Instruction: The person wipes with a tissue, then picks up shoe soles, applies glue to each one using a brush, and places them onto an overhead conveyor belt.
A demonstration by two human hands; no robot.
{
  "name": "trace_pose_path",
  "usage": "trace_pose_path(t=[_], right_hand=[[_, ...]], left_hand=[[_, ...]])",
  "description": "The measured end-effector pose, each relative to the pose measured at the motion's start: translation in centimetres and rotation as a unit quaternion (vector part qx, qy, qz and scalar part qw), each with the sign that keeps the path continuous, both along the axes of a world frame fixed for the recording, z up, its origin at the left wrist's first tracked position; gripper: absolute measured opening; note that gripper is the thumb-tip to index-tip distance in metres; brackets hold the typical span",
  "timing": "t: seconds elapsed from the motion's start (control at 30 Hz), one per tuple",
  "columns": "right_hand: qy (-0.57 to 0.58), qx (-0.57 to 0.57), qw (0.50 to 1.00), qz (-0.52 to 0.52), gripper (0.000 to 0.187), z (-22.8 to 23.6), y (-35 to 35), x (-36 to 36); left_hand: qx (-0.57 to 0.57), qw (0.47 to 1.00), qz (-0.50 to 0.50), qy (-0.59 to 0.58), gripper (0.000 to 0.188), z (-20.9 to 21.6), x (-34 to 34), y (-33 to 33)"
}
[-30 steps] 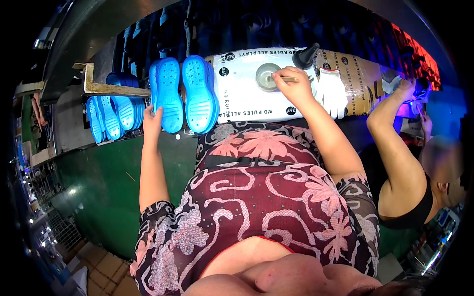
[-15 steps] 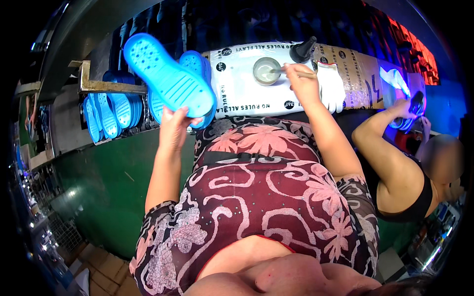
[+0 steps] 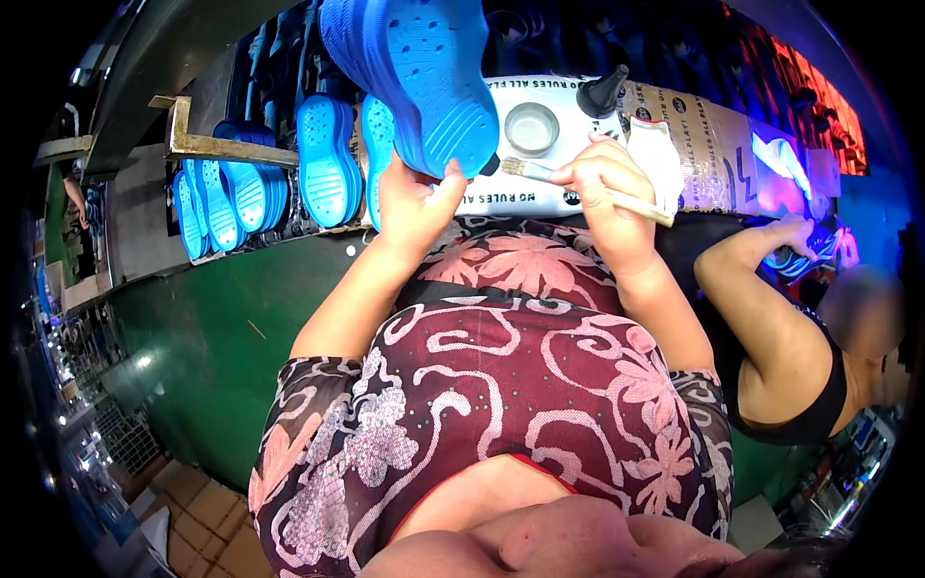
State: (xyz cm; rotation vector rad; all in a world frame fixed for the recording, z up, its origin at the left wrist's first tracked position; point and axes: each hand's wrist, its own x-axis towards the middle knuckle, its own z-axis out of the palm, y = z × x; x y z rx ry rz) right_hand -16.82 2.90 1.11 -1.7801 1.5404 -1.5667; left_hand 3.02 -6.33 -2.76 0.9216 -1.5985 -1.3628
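Note:
My left hand is closed on the near end of a blue shoe sole. The sole is raised and tilted, showing its face with small holes and ridges. In my right hand a flat brush is gripped by its pale handle; its bristles are close to the sole's near edge, and I cannot tell if they touch. Just beyond the brush stands a round clear cup with whitish contents. It rests on a white printed wrapping over the work surface.
More blue soles stand in rows at the left, by a rusty metal bracket. A black cone-shaped bottle and white cloth-like item lie right of the cup. At right a co-worker's arm reaches toward a shoe under violet light.
My left hand has moved right, and the sole has swung more upright and come near the brush. The brush has left the cup and now points toward the sole.

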Motion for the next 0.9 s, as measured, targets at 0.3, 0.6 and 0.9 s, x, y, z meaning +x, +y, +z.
trace_pose_path(t=[0.3,0.6,0.9], right_hand=[[0.093,-0.022,0.995,-0.026,0.017,-0.7,-0.4,1.0],[0.070,-0.014,0.997,-0.013,0.019,-0.1,-0.8,0.9],[0.109,-0.029,0.993,-0.024,0.013,0.3,-0.4,0.6]], left_hand=[[-0.093,0.996,0.001,-0.008,0.037,-0.2,0.0,0.1],[-0.146,0.989,0.005,-0.039,0.041,-0.2,0.1,0.1],[-0.161,0.987,0.012,-0.019,0.043,-1.0,0.0,0.0]])
